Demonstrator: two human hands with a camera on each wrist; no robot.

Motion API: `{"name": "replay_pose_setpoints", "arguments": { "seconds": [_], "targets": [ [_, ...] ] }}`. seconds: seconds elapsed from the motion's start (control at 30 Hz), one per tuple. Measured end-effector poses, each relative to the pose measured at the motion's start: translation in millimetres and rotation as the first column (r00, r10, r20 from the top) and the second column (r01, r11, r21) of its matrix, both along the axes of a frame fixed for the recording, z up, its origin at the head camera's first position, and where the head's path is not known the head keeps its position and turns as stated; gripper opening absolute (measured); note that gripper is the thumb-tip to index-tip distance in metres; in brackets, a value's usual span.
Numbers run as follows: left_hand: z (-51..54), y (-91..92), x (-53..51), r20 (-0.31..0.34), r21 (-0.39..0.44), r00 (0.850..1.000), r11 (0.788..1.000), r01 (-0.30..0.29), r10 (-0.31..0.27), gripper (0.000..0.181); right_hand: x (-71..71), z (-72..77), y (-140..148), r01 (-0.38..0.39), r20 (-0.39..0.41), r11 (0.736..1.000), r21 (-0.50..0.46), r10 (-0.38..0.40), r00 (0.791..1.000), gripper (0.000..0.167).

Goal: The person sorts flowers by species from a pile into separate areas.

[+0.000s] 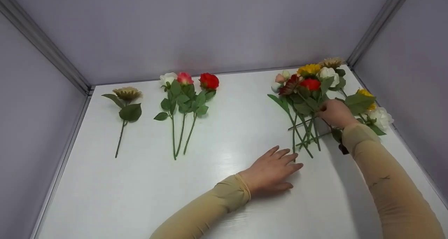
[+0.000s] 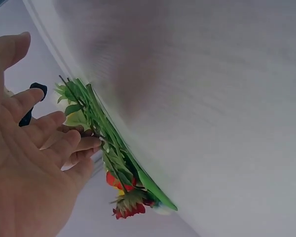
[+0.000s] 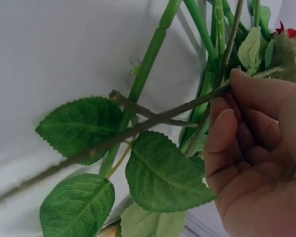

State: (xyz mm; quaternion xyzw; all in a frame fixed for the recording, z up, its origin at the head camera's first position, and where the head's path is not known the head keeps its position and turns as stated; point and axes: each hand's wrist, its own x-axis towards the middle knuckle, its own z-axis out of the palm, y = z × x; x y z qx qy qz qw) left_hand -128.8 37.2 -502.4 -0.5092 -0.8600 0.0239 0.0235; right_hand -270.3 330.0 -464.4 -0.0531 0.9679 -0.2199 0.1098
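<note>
My right hand pinches a thin brown stem between thumb and fingers. This stem runs up to a dark red flower at the front of the pile on the right. Around it lie a bright red flower, a yellow sunflower and a white flower, their green stems crossing below. With fingers straight and spread, my left hand is over the table beside the lower stem ends, holding nothing. In the left wrist view its palm shows, with the pile beyond the fingertips.
Left of centre on the white table lie a white rose, a pink rose and a red rose. A beige flower lies farther left. Near the right edge is another white flower. Grey walls enclose the table.
</note>
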Motion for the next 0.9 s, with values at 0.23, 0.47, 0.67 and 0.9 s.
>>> {"name": "replay_pose_setpoints", "arguments": {
  "seconds": [0.23,0.47,0.67,0.9],
  "targets": [
    [-1.6,-3.9,-2.4,0.041,0.016,0.999,1.0,-0.009,0.008,0.067,2.4,10.1,-5,0.006,0.013,0.999,-0.043,-0.005,1.0,0.027],
    [-2.0,-11.2,-7.7,0.084,0.066,0.996,0.997,-0.038,0.032,0.064,6.4,28.8,-14,0.014,-0.015,0.987,-0.158,-0.016,1.0,0.034],
    [0.6,-23.6,-17.0,0.205,0.197,0.971,0.967,-0.163,0.122,0.054,6.8,40.8,-35,0.048,-0.036,0.952,-0.303,-0.062,0.997,0.039],
    [7.2,-40.6,-27.9,0.633,0.422,0.753,0.736,-0.53,0.179,0.039,7.7,41.2,-76,0.086,0.054,0.83,-0.552,-0.068,0.996,0.04]
  ]
}}
